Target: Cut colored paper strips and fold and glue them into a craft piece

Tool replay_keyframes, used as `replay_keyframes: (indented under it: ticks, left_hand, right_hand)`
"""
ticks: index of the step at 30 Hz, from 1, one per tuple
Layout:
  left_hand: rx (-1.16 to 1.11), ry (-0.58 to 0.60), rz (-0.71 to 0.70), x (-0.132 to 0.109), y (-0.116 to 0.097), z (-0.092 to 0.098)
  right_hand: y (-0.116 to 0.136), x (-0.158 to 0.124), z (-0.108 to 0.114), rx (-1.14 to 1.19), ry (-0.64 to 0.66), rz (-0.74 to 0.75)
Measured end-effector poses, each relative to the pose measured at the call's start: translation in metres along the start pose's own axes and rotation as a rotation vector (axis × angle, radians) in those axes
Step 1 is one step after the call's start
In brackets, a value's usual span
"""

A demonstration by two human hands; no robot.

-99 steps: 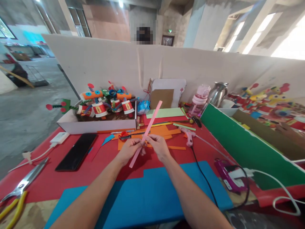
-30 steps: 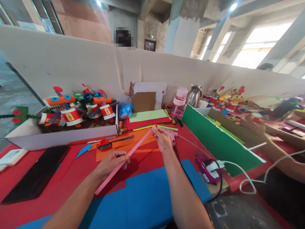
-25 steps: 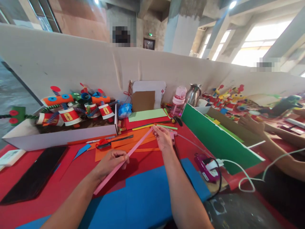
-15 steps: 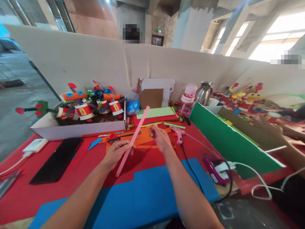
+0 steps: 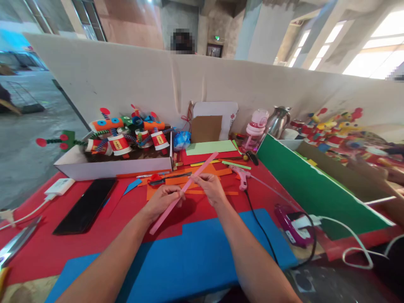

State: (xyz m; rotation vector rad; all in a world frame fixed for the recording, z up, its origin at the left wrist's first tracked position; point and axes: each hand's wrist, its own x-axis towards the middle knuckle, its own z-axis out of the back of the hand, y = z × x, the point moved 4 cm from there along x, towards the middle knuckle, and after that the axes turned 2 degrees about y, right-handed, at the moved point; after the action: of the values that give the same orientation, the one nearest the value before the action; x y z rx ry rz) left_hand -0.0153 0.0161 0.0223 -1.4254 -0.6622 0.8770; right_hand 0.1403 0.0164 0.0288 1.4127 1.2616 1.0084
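A narrow pink paper strip (image 5: 165,219) slants up to the right above the red tabletop. My left hand (image 5: 166,199) pinches it near its middle, between thumb and fingers. Higher on the strip, my right hand (image 5: 209,187) is closed on it with thumb and fingertips. Beneath and behind the hands lie orange paper pieces (image 5: 217,172) and black scissors with a red handle (image 5: 156,180). A pink glue gun (image 5: 242,176) rests just right of my right hand, its cord running toward me.
Cup-and-paper figures (image 5: 119,144) fill a white box (image 5: 116,167) at left, near a black phone (image 5: 85,206). Large scissors (image 5: 19,242) lie at the left edge. A green-sided box (image 5: 303,181) and purple power socket (image 5: 295,227) stand right. Blue sheets (image 5: 208,252) cover the front.
My right hand has moved left and closed on the pink strip, which it was apart from before. The strip now leans further to the right. The camera view has shifted slightly left.
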Motion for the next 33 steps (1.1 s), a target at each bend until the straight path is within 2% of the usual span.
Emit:
replay_keyframes:
  ticks: [7,14,17,19,23,26,30,33]
  left_hand:
    - [0.082,0.125,-0.012,-0.002,0.003,-0.007]
    - [0.105,0.197,-0.013,-0.002,0.008,-0.005]
    - [0.085,0.143,0.012,-0.002,0.008,-0.002]
    - [0.029,0.039,0.017,-0.001,0.007,0.001]
    - [-0.078,-0.104,-0.024,0.001,0.001,0.005]
    - [-0.086,-0.139,-0.032,0.001,-0.002,0.005]
    - [-0.068,-0.123,0.011,0.001,-0.002,0.002]
    - [-0.066,-0.091,0.032,0.001,0.0,0.0]
  right_hand:
    - [0.019,0.01,0.047,0.061,-0.176,0.108]
    - [0.024,0.015,0.077,0.184,-0.365,0.204]
    - [0.026,0.016,0.085,0.22,-0.454,0.286]
    - [0.023,0.017,0.077,0.188,-0.401,0.264]
    - [0.004,0.012,0.026,0.028,0.015,0.028]
    - [-0.006,0.001,-0.007,-0.031,0.186,-0.019]
    - [-0.009,-0.006,-0.018,-0.043,0.217,0.002]
    - [-0.008,-0.005,-0.013,-0.047,0.127,0.025]
